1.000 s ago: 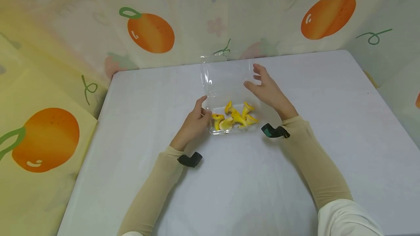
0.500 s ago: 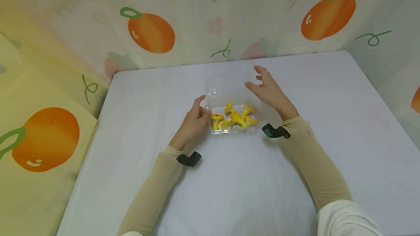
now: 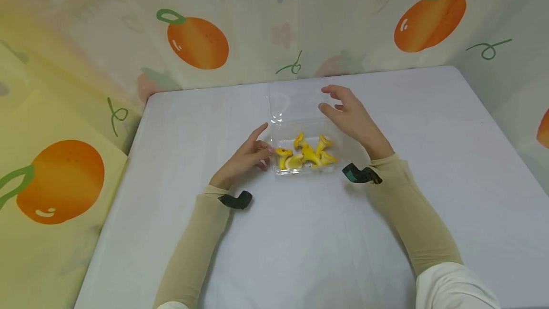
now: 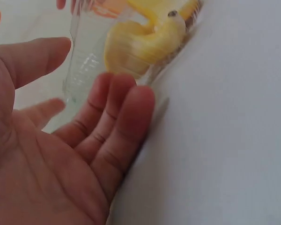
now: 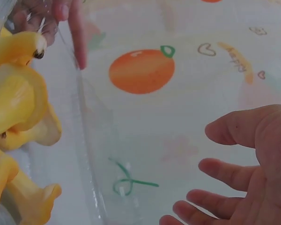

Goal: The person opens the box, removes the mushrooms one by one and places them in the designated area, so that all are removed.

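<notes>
Box: clear plastic box (image 3: 283,132), on the table between the two hands, top open.
Mushrooms: several yellow mushrooms (image 3: 310,155), loose in the box, probably kept together by its low walls.
Lid: clear lid (image 3: 293,101), open at the box's far side; exact angle hard to tell.
Left hand: left hand (image 3: 245,154), at the box's left wall, seemingly placed to steady it; fingers loosely bent, thumb apart, pinching nothing; contact uncertain.
Right hand: right hand (image 3: 352,117), by the lid's right edge, probably within reach of it; fingers spread, gripping nothing.
Table: white table (image 3: 300,237), back edge close behind the lid; cloth extends widely sideways and frontward.
Curtain: fruit-print curtain (image 3: 253,11), beyond that edge, likely limiting backward room.
</notes>
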